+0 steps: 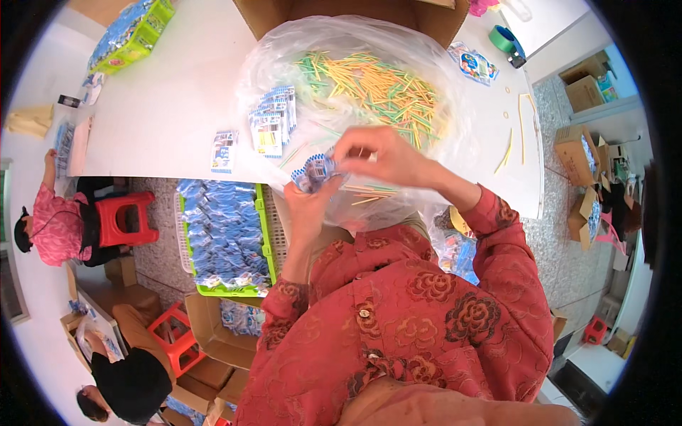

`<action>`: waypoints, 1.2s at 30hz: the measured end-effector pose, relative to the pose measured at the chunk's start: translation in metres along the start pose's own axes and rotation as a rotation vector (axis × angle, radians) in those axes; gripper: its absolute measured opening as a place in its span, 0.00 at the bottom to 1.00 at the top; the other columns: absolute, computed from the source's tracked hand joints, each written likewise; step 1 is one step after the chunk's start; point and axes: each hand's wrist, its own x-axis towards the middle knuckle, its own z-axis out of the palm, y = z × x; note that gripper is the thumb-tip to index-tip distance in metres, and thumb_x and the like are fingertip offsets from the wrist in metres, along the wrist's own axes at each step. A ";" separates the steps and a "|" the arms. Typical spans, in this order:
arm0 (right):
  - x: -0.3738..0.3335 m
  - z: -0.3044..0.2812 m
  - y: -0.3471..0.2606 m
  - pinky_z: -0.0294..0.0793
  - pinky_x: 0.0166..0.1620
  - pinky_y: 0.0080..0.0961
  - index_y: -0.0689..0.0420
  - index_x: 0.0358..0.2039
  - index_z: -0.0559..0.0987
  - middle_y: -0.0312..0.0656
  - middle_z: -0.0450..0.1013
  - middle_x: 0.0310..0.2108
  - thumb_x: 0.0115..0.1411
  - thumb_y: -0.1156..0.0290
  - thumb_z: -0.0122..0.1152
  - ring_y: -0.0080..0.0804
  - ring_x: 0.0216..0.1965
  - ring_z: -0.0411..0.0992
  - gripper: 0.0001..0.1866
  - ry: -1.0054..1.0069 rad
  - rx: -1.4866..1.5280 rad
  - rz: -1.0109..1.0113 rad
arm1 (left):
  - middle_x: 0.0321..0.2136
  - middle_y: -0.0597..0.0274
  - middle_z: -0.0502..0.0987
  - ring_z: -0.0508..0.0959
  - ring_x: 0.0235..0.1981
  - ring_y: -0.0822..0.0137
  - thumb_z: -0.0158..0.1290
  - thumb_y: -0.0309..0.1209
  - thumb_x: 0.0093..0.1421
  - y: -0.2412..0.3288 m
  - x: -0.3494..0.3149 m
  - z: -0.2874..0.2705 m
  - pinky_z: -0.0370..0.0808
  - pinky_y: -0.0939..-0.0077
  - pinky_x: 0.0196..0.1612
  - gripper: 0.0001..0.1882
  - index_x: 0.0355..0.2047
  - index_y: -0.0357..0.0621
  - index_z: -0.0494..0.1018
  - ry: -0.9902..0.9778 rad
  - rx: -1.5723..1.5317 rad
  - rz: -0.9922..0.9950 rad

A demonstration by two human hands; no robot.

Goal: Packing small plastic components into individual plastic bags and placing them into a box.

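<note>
My left hand (310, 207) holds a small blue-and-white packet (311, 175) at the near edge of the white table, its fingers closed round it. My right hand (375, 152) is bent over the packet's right side, fingertips pinched together against it; what they grip, if anything, is hidden. Beyond my hands, a heap of thin yellow, orange and green sticks (383, 89) lies on a clear plastic bag (277, 57). To the left of the heap is an overlapping stack of flat packets (270, 131), and a single packet (224, 151) lies further left.
An open cardboard box (277, 15) stands at the table's far side. Below the table on the left is a green crate (267, 245) full of blue packets. A green tape roll (501, 39) sits at the far right. Two other people (60, 227) are at the left, near red stools (126, 220).
</note>
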 end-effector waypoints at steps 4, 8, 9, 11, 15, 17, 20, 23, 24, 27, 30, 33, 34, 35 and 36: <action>0.033 -0.043 0.056 0.66 0.28 0.16 0.59 0.32 0.75 0.34 0.71 0.24 0.53 0.73 0.54 0.18 0.25 0.67 0.06 0.309 -0.209 0.136 | 0.29 0.65 0.76 0.74 0.30 0.77 0.58 0.20 0.46 -0.004 0.005 -0.006 0.71 0.82 0.36 0.13 0.35 0.35 0.74 0.014 -0.135 0.001; 0.049 -0.088 0.161 0.70 0.30 0.30 0.60 0.32 0.75 0.44 0.74 0.25 0.49 0.71 0.55 0.36 0.28 0.73 0.10 0.422 -0.670 0.111 | 0.30 0.64 0.77 0.75 0.30 0.76 0.59 0.20 0.45 -0.004 0.009 -0.006 0.71 0.82 0.36 0.15 0.37 0.34 0.73 0.007 -0.149 -0.016; 0.050 -0.092 0.172 0.70 0.30 0.30 0.60 0.32 0.75 0.44 0.74 0.25 0.49 0.71 0.55 0.36 0.28 0.73 0.10 0.418 -0.669 0.112 | 0.30 0.64 0.77 0.75 0.30 0.76 0.59 0.20 0.45 -0.005 0.010 -0.007 0.71 0.82 0.36 0.15 0.37 0.34 0.73 0.010 -0.149 -0.019; 0.053 -0.094 0.183 0.69 0.35 0.41 0.61 0.30 0.74 0.50 0.74 0.29 0.48 0.67 0.56 0.49 0.34 0.72 0.12 0.226 -0.941 0.237 | 0.30 0.64 0.77 0.75 0.30 0.76 0.59 0.19 0.45 -0.007 0.012 -0.008 0.72 0.82 0.36 0.15 0.37 0.34 0.73 0.025 -0.196 -0.023; 0.069 -0.077 0.178 0.69 0.40 0.45 0.62 0.29 0.73 0.51 0.73 0.31 0.48 0.64 0.56 0.51 0.35 0.72 0.13 0.207 -1.092 0.342 | 0.30 0.64 0.77 0.75 0.30 0.76 0.59 0.19 0.45 -0.008 0.014 -0.013 0.72 0.81 0.36 0.16 0.37 0.34 0.73 0.023 -0.169 -0.023; 0.079 -0.073 0.166 0.72 0.39 0.42 0.62 0.31 0.75 0.54 0.73 0.31 0.47 0.68 0.56 0.49 0.36 0.72 0.12 0.115 -1.182 0.423 | 0.30 0.63 0.77 0.75 0.30 0.76 0.59 0.19 0.45 -0.004 0.013 -0.011 0.72 0.82 0.36 0.16 0.37 0.34 0.73 0.015 -0.173 -0.006; 0.087 -0.075 0.173 0.72 0.38 0.43 0.62 0.32 0.75 0.53 0.73 0.33 0.48 0.69 0.53 0.48 0.37 0.73 0.12 0.074 -1.170 0.474 | 0.30 0.63 0.77 0.75 0.30 0.76 0.59 0.19 0.45 0.003 0.012 -0.006 0.72 0.82 0.36 0.15 0.36 0.34 0.73 0.039 -0.220 -0.016; 0.090 -0.074 0.179 0.72 0.38 0.43 0.62 0.31 0.76 0.54 0.73 0.34 0.48 0.71 0.51 0.49 0.38 0.73 0.11 0.144 -1.120 0.472 | 0.31 0.62 0.76 0.75 0.31 0.75 0.59 0.19 0.45 -0.003 0.012 -0.012 0.72 0.82 0.37 0.17 0.38 0.33 0.72 -0.011 -0.154 -0.009; 0.090 -0.076 0.184 0.72 0.38 0.43 0.62 0.31 0.76 0.54 0.73 0.34 0.48 0.71 0.51 0.49 0.38 0.73 0.11 0.147 -1.121 0.475 | 0.31 0.62 0.76 0.75 0.31 0.75 0.59 0.19 0.45 -0.003 0.012 -0.012 0.72 0.82 0.37 0.17 0.38 0.33 0.72 -0.015 -0.154 -0.009; 0.092 -0.078 0.191 0.72 0.40 0.42 0.63 0.32 0.76 0.54 0.73 0.33 0.48 0.71 0.50 0.49 0.37 0.73 0.12 0.160 -1.084 0.432 | 0.32 0.62 0.76 0.75 0.32 0.74 0.59 0.18 0.45 -0.001 0.011 -0.011 0.72 0.81 0.37 0.20 0.40 0.33 0.71 -0.029 -0.135 -0.010; 0.101 -0.072 0.184 0.72 0.41 0.42 0.63 0.33 0.75 0.55 0.72 0.34 0.48 0.72 0.51 0.50 0.38 0.72 0.12 0.095 -1.083 0.480 | 0.33 0.61 0.75 0.75 0.32 0.73 0.59 0.17 0.44 -0.002 0.009 -0.011 0.72 0.80 0.37 0.22 0.42 0.33 0.69 0.004 -0.157 0.005; 0.098 -0.076 0.185 0.72 0.41 0.41 0.63 0.35 0.75 0.56 0.72 0.37 0.48 0.72 0.52 0.49 0.40 0.72 0.13 -0.001 -1.076 0.565 | 0.33 0.61 0.75 0.75 0.32 0.72 0.59 0.16 0.43 -0.001 0.009 -0.009 0.72 0.79 0.38 0.23 0.43 0.33 0.69 -0.001 -0.170 0.019; 0.092 -0.080 0.200 0.72 0.41 0.40 0.63 0.35 0.75 0.55 0.71 0.37 0.48 0.72 0.52 0.48 0.40 0.72 0.13 0.059 -1.068 0.509 | 0.33 0.61 0.75 0.75 0.32 0.73 0.59 0.16 0.43 0.000 0.009 -0.007 0.72 0.79 0.38 0.24 0.44 0.33 0.68 -0.012 -0.163 0.021; 0.094 -0.077 0.196 0.72 0.42 0.39 0.63 0.35 0.75 0.55 0.71 0.38 0.47 0.71 0.53 0.47 0.41 0.71 0.13 0.105 -1.056 0.439 | 0.34 0.61 0.75 0.75 0.32 0.73 0.59 0.16 0.43 0.000 0.009 -0.008 0.72 0.80 0.38 0.25 0.45 0.34 0.68 -0.006 -0.153 0.026; 0.095 -0.077 0.191 0.72 0.42 0.39 0.63 0.35 0.75 0.55 0.71 0.38 0.47 0.71 0.53 0.47 0.41 0.71 0.13 0.107 -1.053 0.437 | 0.34 0.61 0.75 0.75 0.32 0.73 0.59 0.16 0.43 0.000 0.009 -0.009 0.72 0.80 0.38 0.25 0.45 0.34 0.68 -0.005 -0.149 0.027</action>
